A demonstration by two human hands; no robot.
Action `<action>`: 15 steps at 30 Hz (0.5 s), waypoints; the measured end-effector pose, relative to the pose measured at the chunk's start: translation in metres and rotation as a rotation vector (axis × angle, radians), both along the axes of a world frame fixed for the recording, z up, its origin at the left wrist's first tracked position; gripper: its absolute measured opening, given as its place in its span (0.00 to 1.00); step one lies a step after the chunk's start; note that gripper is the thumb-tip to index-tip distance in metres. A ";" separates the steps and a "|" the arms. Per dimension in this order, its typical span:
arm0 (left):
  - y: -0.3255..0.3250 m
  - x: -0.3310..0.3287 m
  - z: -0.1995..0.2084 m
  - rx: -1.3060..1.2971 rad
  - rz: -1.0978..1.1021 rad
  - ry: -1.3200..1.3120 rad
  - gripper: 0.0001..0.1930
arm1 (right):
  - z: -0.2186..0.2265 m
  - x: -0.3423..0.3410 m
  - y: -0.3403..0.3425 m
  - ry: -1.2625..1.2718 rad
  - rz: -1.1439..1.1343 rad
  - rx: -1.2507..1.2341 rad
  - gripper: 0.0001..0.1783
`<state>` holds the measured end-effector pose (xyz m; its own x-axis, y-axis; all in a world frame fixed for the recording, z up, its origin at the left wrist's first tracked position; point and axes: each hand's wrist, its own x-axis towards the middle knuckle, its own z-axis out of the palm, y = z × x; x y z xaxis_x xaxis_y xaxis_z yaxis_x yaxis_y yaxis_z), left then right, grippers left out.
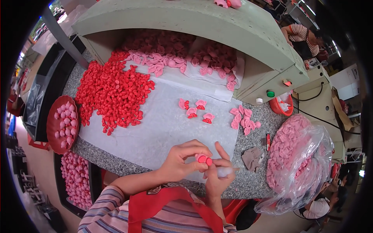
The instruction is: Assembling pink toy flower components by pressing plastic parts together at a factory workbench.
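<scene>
Over the front of the white paper sheet (151, 112), my left hand (180, 159) pinches a small red and pink plastic part (203, 159) between thumb and fingers. My right hand (218, 180) is close beside it, its fingers curled round a small translucent squeeze bottle (224, 171) with a narrow tip pointing right. One finger of that hand sticks up. Beyond my hands, several small pink pieces with red parts on them (192, 112) lie on the paper. To their right is a loose group of pink pieces (244, 120) on the speckled stone table.
A large heap of red parts (116, 91) covers the left of the paper. Pink pieces (157, 62) fill a pale metal housing (186, 17). A red bowl (52, 128) holds pink balls. A grey cloth (252, 158) and a plastic bag (311, 155) with pink pieces (285, 141) are right.
</scene>
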<state>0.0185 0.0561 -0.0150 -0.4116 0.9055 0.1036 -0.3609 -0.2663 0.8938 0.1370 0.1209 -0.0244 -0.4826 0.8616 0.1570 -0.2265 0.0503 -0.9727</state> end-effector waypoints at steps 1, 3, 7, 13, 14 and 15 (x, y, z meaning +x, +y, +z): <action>0.002 -0.003 0.001 -0.002 0.101 0.424 0.09 | 0.008 0.001 0.003 -0.040 -0.065 0.097 0.07; 0.004 -0.005 0.005 -0.022 0.184 0.571 0.10 | 0.023 0.004 0.003 -0.060 -0.100 0.136 0.09; 0.003 -0.004 0.005 -0.028 0.334 0.844 0.15 | 0.045 -0.003 0.001 -0.342 -0.021 0.685 0.14; 0.000 -0.001 0.007 -0.037 0.425 0.981 0.16 | 0.045 -0.011 -0.002 -0.456 0.005 0.674 0.13; 0.000 -0.001 0.007 -0.039 0.431 0.979 0.16 | 0.043 -0.012 -0.002 -0.472 -0.012 0.668 0.13; 0.001 -0.001 0.008 -0.041 0.436 1.005 0.16 | 0.041 -0.013 -0.001 -0.487 -0.030 0.662 0.13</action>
<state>0.0173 0.0570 -0.0070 -0.4420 0.7131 0.5441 0.6555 -0.1573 0.7387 0.1241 0.1196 0.0164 -0.6060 0.6779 0.4161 0.2236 0.6472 -0.7288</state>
